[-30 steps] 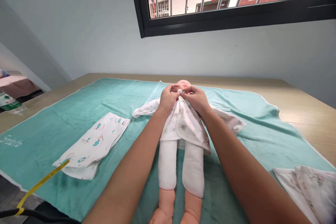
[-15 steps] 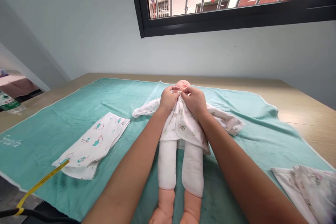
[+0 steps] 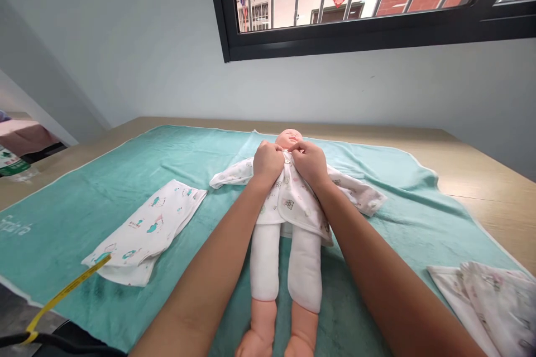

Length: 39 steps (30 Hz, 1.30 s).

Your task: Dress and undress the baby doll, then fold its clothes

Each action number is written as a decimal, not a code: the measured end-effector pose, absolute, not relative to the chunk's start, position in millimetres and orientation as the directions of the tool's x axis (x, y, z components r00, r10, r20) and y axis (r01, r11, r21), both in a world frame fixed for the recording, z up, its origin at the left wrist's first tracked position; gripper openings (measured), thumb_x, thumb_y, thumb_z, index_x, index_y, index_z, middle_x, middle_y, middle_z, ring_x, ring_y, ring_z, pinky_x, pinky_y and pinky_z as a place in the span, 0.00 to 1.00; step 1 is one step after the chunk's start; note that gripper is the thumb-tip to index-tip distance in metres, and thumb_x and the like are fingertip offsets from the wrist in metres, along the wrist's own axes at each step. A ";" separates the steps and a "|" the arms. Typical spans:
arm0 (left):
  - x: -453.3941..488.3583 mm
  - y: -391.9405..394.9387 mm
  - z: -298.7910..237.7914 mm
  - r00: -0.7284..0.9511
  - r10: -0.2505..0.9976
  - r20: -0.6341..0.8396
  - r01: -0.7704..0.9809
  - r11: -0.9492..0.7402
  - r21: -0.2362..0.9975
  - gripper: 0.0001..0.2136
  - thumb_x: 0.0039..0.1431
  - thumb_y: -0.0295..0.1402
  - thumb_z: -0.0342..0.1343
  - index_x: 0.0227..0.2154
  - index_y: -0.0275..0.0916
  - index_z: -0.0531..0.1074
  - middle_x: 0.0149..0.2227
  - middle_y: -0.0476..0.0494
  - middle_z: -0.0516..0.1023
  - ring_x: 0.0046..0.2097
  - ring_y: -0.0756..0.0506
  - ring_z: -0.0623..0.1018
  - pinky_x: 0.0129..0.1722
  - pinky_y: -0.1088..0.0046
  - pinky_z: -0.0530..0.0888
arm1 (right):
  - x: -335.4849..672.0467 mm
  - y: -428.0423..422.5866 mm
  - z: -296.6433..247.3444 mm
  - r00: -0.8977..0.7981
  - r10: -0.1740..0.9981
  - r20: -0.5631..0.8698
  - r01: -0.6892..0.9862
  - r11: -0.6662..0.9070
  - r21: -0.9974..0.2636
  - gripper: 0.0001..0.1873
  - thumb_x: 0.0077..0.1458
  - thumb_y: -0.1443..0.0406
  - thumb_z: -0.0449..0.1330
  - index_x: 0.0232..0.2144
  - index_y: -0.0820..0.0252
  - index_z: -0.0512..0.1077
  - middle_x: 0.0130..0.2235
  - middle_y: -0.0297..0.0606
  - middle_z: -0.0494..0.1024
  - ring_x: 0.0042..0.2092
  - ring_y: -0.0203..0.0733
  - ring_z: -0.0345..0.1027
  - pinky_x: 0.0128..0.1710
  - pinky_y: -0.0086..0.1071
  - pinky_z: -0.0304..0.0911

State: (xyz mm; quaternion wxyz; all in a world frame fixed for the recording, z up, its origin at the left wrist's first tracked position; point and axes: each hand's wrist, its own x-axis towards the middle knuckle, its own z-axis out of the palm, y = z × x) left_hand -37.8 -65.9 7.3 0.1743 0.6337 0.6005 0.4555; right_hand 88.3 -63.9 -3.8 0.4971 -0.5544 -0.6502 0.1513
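A baby doll (image 3: 264, 270) lies on its back, feet toward me, on a green blanket (image 3: 125, 162). It wears a white printed baby jacket (image 3: 288, 201) with the sleeves spread to both sides. At the jacket's neck, my left hand (image 3: 268, 163) is closed on the collar edge. Opposite it, my right hand (image 3: 310, 162) pinches the other side of the collar, just below the doll's chin. A button or snap shows on the front between my hands. My fingertips are partly hidden behind the knuckles.
A folded white printed cloth (image 3: 151, 228) lies to the left. Another folded printed garment (image 3: 489, 301) is at the lower right. A yellow tag (image 3: 67, 290) on a black cable sticks in at lower left. A plastic bottle (image 3: 14, 164) stands at the left edge, a window (image 3: 335, 44) beyond.
My fingers have shifted slightly on the collar, the left hand curling in more and the collar opening showing a little more. The doll and cloths keep their places; the view shifts slightly.
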 end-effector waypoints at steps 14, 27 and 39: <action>-42.0 -64.5 6.0 -0.154 0.897 0.415 0.628 -0.236 0.742 0.10 0.52 0.21 0.49 0.24 0.39 0.72 0.37 0.41 0.74 0.39 0.45 0.74 0.45 0.69 0.69 | 90.6 -62.2 -3.9 0.107 0.908 0.405 0.493 0.305 -0.814 0.16 0.48 0.67 0.52 0.30 0.52 0.80 0.41 0.34 0.82 0.45 0.45 0.72 0.46 0.36 0.63; -48.3 -79.8 -3.7 -0.050 0.884 0.465 0.677 -0.312 0.667 0.13 0.57 0.23 0.47 0.31 0.38 0.78 0.40 0.40 0.77 0.43 0.44 0.76 0.48 0.69 0.70 | 90.6 -78.2 -6.3 0.063 0.891 0.450 0.572 0.337 -0.748 0.14 0.52 0.67 0.51 0.32 0.54 0.77 0.43 0.37 0.79 0.41 0.44 0.70 0.45 0.38 0.63; -96.6 -171.1 -31.5 0.233 0.821 0.521 0.509 -0.559 0.654 0.14 0.64 0.33 0.51 0.50 0.42 0.72 0.60 0.40 0.70 0.62 0.42 0.68 0.64 0.61 0.62 | 104.4 -194.9 -34.9 -0.319 0.817 0.480 0.665 0.554 -0.501 0.30 0.63 0.56 0.54 0.65 0.50 0.59 0.69 0.37 0.55 0.70 0.51 0.42 0.67 0.52 0.47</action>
